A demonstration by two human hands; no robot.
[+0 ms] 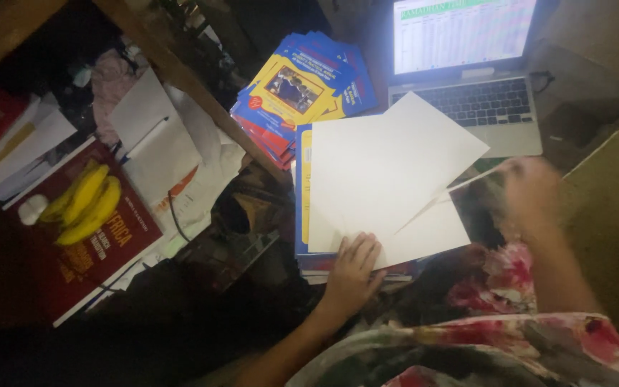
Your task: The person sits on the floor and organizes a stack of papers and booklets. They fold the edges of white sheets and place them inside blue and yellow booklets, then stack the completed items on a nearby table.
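1. The left hand (352,269) lay flat, fingers spread and pressed down on the lower edge of a large white sheet (381,172) and grasping nothing.
2. That white sheet rested on top of a stack of booklets (302,193) with blue and yellow covers, directly in front of the person.
3. The right hand (531,190) was blurred, raised at the right end of a second sheet (431,229) whose edge lifted off the pile; it seemed to pinch that edge, though the blur left the grip uncertain.
4. The second sheet lay partly under the first, its corner just beside the left hand's fingers.
5. Behind the stack, a fanned pile of blue and yellow booklets (302,86) lay near an open laptop (478,93), whose screen glowed with a spreadsheet.
6. The upper corner of the white sheet overlapped the laptop's keyboard edge.
7. Well apart to the left, a bunch of bananas (84,204) sat on a dark red book (116,247), with loose papers (155,140) beside it.
8. A floral sleeve (524,337) covered the person's right arm.
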